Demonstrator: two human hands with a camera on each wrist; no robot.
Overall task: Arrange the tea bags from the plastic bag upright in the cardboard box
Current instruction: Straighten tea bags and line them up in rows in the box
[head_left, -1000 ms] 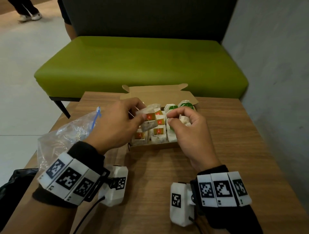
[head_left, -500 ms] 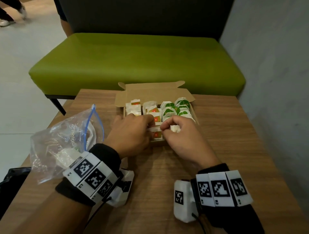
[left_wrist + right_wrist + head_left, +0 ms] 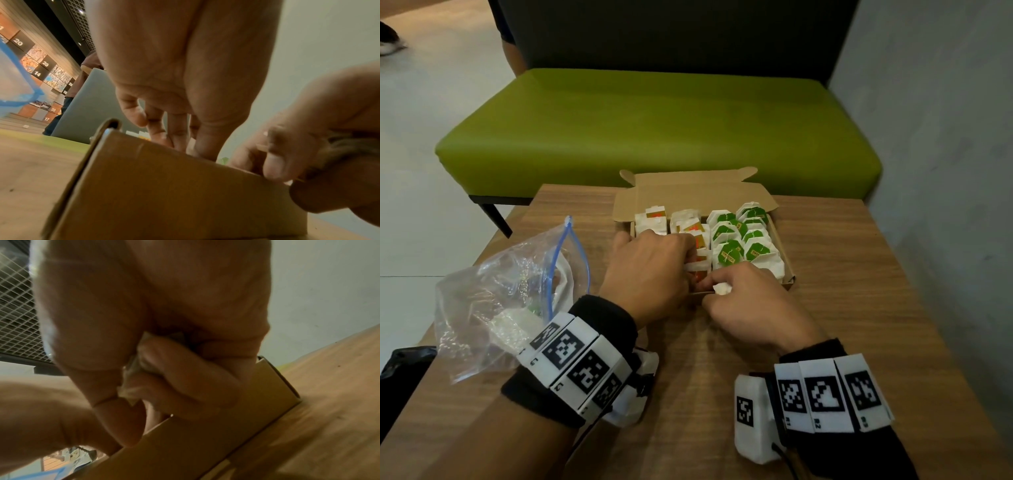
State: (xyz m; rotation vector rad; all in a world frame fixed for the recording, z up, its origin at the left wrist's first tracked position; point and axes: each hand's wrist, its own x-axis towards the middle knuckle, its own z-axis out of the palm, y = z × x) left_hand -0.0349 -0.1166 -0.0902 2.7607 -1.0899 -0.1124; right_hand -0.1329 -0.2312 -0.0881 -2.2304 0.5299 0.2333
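An open cardboard box (image 3: 690,192) on the wooden table holds upright tea bags, orange-labelled ones (image 3: 655,219) on the left and green-labelled ones (image 3: 743,240) on the right. My left hand (image 3: 693,263) reaches down into the box's near-left part, fingers and thumb pinching an orange-labelled tea bag (image 3: 698,267) among the others. In the left wrist view its fingertips (image 3: 197,152) dip behind the box wall (image 3: 164,186). My right hand (image 3: 717,286) sits at the box's near edge, clutching a crumpled white tea bag (image 3: 131,386) in curled fingers. The plastic bag (image 3: 493,301) lies left of the box, open.
A green bench (image 3: 654,120) stands just beyond the table (image 3: 842,308). A grey wall (image 3: 945,171) runs along the right. A black bag (image 3: 400,370) lies off the table's left edge. A person's leg (image 3: 512,51) shows behind the bench.
Both hands came down from above the box to its near end. The left hand carried the orange-labelled tea bag down into the box; the right hand kept its white tea bag.
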